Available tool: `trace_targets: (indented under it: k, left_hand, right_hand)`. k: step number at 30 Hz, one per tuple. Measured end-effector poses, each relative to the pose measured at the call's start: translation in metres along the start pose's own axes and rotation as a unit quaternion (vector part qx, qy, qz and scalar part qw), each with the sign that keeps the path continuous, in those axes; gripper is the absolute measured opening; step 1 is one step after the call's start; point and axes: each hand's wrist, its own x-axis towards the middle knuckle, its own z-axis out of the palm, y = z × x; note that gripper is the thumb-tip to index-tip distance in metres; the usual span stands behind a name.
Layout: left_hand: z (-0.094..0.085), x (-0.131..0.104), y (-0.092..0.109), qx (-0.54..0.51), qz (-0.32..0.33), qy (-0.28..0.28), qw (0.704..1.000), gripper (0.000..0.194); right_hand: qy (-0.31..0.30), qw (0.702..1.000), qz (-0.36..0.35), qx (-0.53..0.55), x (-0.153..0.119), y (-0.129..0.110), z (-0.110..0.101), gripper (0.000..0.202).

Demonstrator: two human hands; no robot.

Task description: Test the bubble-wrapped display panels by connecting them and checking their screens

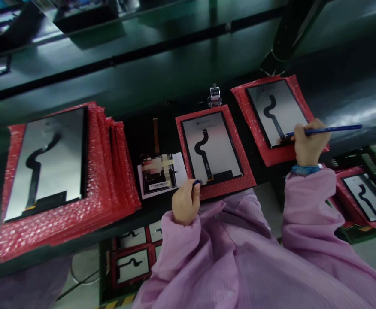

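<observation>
My right hand [310,141] is closed around a blue pen [336,128], its tip touching the lower edge of the right LCD panel [281,107] near the base of a black ribbon cable. A red bubble-wrap sheet [273,158] lies under that panel. My left hand [186,202] is closed at the lower left corner of the middle LCD panel [222,150]. A small blue thing, perhaps a pen cap, shows at its thumb, mostly hidden by the fingers. The middle panel also rests on a red bubble-wrap sheet [220,190].
On the left stands a stack of red bubble-wrap sheets [110,193] topped by an LCD panel [62,159]. A taped circuit board [158,171] lies on white paper. Behind are a metal stamp-like device [214,95] and a dark post [281,47]. Crates with panels [133,264] sit below.
</observation>
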Motion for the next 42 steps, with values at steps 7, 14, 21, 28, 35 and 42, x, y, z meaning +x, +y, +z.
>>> trace_targets:
  k: [7, 14, 21, 28, 35, 42]
  left_hand:
    - [0.001, 0.001, 0.002, 0.019, 0.008, 0.010, 1.000, 0.041]
    - [-0.005, -0.002, 0.001, -0.058, -0.001, 0.040, 0.998, 0.039]
    - [-0.009, -0.015, 0.042, -0.270, -0.049, -0.044, 0.961, 0.041]
    - [-0.003, -0.014, 0.057, -0.346, -0.074, -0.138, 0.925, 0.060]
    - [-0.008, -0.012, 0.055, -0.307, -0.026, -0.139, 0.941, 0.061]
    - [-0.027, -0.010, 0.061, -0.347, -0.017, -0.148, 0.926, 0.052]
  right_hand:
    - [0.001, 1.000, 0.006, 0.020, 0.002, 0.007, 0.004, 0.055]
    - [0.092, 0.974, 0.029, 0.203, -0.021, 0.009, -0.004, 0.031]
    - [-0.296, 0.811, 0.133, 0.487, -0.127, -0.080, -0.026, 0.032]
    - [-0.424, 0.729, 0.247, 0.477, -0.168, -0.114, -0.016, 0.032]
    - [-0.497, 0.777, 0.102, 0.372, -0.178, -0.116, -0.009, 0.033]
    - [-0.544, 0.778, -0.066, 0.307, -0.191, -0.127, -0.006, 0.025]
